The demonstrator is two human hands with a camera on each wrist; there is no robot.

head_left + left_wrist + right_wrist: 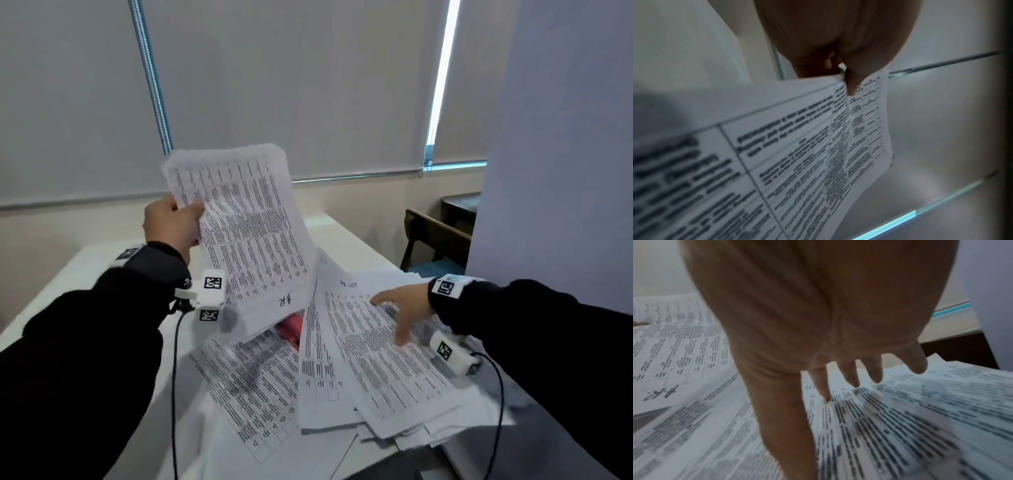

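Note:
My left hand [178,219] holds up a thin sheaf of printed sheets [246,233] by its left edge, lifted above the table and bending at the bottom. In the left wrist view the thumb and fingers [851,81] pinch that sheaf [797,154]. My right hand [400,308] hovers with straight, spread fingers [851,374] just over a fanned pile of printed sheets [376,363] on the table; the pile [900,426] fills the right wrist view. The held sheaf [674,340], marked by hand near its lower edge, shows at the left there.
A red object [291,329] peeks out under the papers. More sheets [253,387] lie at the front left of the white table [85,274]. A wooden chair [435,236] stands at the back right. Window blinds [308,85] hang behind.

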